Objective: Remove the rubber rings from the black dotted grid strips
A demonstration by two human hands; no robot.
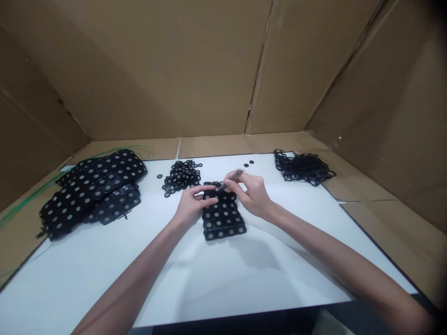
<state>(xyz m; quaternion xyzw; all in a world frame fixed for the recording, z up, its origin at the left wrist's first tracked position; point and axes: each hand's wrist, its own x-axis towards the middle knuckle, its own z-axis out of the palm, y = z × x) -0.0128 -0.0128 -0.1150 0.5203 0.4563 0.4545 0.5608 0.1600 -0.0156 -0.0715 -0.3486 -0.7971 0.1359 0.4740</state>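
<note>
Hands angle inward (right pinching a tool) at dotted sheets.

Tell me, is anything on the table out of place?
Yes, slightly: two small black discs lie alone beyond the right hand, and another disc sits left of the disc pile. They look stray because most other discs are heaped together.

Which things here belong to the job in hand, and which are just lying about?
Likely the job:
slim tool, held in the right hand
black dotted piece, touched by the left hand
matching dotted pile, probably
small round pieces, probably

Apparently lying about:
green strands
black loops, untouched, role unclear
</note>
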